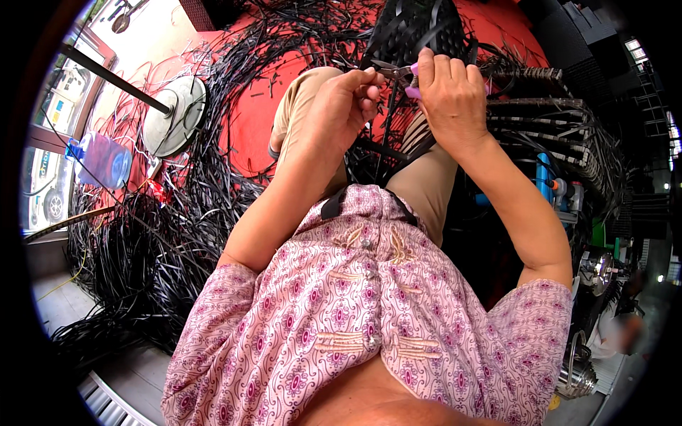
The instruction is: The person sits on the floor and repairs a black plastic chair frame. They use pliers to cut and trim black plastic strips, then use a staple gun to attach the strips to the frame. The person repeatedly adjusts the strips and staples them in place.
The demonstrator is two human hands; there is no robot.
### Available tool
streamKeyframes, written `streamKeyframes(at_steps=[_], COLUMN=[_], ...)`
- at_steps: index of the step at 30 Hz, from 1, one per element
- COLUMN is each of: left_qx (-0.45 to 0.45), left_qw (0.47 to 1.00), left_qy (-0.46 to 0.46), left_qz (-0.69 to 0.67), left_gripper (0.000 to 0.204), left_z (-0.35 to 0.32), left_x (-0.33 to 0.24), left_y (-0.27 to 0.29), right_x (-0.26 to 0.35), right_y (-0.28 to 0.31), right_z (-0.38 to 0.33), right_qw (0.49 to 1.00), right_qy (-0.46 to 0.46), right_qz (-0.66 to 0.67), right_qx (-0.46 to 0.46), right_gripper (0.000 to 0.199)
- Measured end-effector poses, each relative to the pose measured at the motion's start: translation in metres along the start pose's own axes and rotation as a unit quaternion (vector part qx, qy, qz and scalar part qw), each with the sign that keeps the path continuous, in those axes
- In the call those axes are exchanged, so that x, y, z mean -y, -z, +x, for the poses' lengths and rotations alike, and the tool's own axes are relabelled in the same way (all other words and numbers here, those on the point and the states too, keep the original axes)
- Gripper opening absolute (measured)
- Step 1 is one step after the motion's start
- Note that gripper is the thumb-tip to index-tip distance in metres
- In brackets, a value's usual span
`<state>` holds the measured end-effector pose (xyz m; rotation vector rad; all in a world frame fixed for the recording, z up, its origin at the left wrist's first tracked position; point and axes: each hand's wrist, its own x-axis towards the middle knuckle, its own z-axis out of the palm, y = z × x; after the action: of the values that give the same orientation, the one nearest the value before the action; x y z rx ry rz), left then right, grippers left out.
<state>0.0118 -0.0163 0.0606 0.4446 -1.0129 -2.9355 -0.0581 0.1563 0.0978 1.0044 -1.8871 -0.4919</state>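
Observation:
My right hand (452,96) is wrapped round the pink handles of a pair of pliers (393,69), whose metal jaws point left. Just left of the jaw tips, the thumb and forefinger of my left hand (348,99) are pinched together. What they hold, if anything, is too small to make out. Beyond both hands stands a black woven piece (415,32) made of flat plastic strips, with loose strip ends around it. Dark strips also hang down between my knees, below the pliers.
Tangled black plastic strips (163,234) heap up on my left and spread across the red floor covering (252,131). A round grey stand base (174,117) with a pole and a blue-tinted clear water jug (105,160) are at left. Dark woven frames (540,117) are stacked at right.

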Motion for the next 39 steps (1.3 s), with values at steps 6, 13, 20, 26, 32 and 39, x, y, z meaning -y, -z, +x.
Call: streamKeyframes(at_steps=[6,13,20,26,32,39], left_qx=[0.004,0.026,0.060,0.041,0.004,0.032], left_qw=[1.000,0.999,0.988,0.900,0.649,0.758], left_qy=[0.007,-0.020,-0.069,-0.146,-0.342,-0.329], left_qz=[0.009,0.041,0.126,0.408,0.680,0.562], left_gripper=[0.012,0.013,0.018,0.032,0.029,0.067], left_z=[0.000,0.005,0.004,-0.018,0.064,0.056], left_x=[-0.001,0.005,0.012,-0.011,-0.077,-0.040], left_y=[0.000,0.010,0.015,0.033,0.205,0.107], right_x=[0.001,-0.004,-0.004,-0.018,-0.047,-0.109], right_y=[-0.009,-0.008,-0.006,0.065,0.087,0.118], right_z=[0.002,0.003,0.000,-0.046,-0.183,-0.365], right_qw=[0.999,0.998,0.994,0.969,0.893,0.630], right_qy=[0.013,0.027,0.047,-0.094,-0.413,-0.736], right_qz=[-0.041,-0.021,0.035,0.195,0.174,-0.051], right_qx=[0.024,0.047,0.092,0.119,0.048,0.242], right_gripper=[0.014,0.018,0.021,0.092,0.100,0.104])
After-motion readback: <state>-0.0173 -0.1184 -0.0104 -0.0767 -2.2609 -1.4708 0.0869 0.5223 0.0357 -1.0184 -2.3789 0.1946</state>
